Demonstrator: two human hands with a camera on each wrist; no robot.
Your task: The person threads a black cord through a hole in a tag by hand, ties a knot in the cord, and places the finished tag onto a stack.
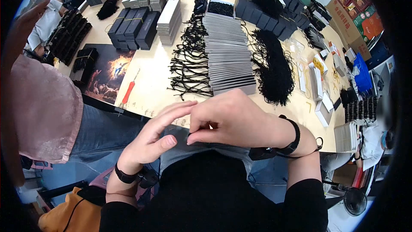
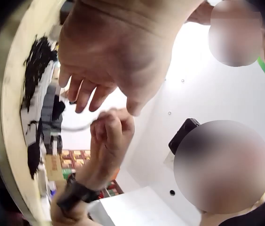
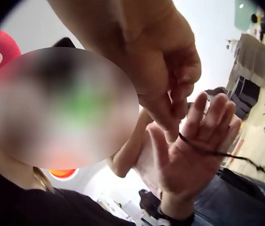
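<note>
The right hand (image 1: pixel 234 118) pinches one end of a thin black cord between thumb and curled fingers. In the right wrist view the cord (image 3: pixel 217 153) stretches from those fingertips across the front of the left palm, its knotted, looped end hanging past it. Beside it the left hand (image 1: pixel 156 135) is held up with fingers extended and thumb apart, gripping nothing. A row of stacked grey-white pieces (image 1: pixel 229 53) lies on the table beyond the hands, with black knotted cords (image 1: pixel 191 64) along its left side.
A black cord bundle (image 1: pixel 274 66) lies right of the row. Dark boxes (image 1: pixel 148 30) and white stacks (image 1: pixel 169 21) stand farther back. A red-handled tool (image 1: pixel 128 92) and a dark picture (image 1: pixel 107 71) lie left. A person in a pink top (image 1: pixel 45 107) is close at the left.
</note>
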